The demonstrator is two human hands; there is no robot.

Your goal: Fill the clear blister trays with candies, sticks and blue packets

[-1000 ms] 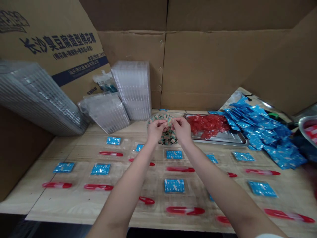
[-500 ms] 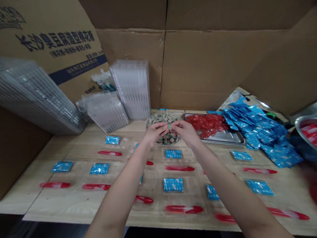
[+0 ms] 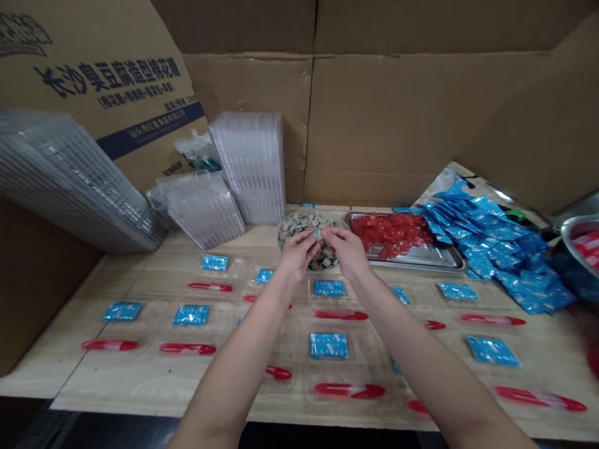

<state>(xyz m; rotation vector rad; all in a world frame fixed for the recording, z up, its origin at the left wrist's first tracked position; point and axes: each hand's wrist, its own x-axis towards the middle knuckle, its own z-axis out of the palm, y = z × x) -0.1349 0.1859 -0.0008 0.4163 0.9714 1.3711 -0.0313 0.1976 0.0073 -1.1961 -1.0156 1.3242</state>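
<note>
My left hand point(image 3: 298, 254) and my right hand point(image 3: 347, 251) meet at the middle of the table, fingertips pinched together. Between them is a small green-and-pink piece point(image 3: 317, 234), which both hands grip; its exact kind is too small to make out. Just under my fingers sits a round container point(image 3: 280, 236) full of similar small green-and-pink pieces point(image 3: 299, 222). Below my forearms, clear plastic trays point(image 3: 349, 368) lie in rows, each visible one with a blue packet point(image 3: 328, 345) and a red, pen-shaped item point(image 3: 349, 390). My forearms cover some of these.
A metal tray point(image 3: 421, 260) holds red wrapped pieces point(image 3: 390, 232), right of the container. Beyond it lies a heap of blue packets point(image 3: 491, 231), with a metal bowl point(image 3: 568, 234) at the right edge. Stacked clear trays point(image 3: 250, 168) stand at back left, before a printed carton point(image 3: 135, 81).
Both hands stay pinched on the small piece, which has turned a little and shows more of its green face. My forearms have shifted slightly right.
</note>
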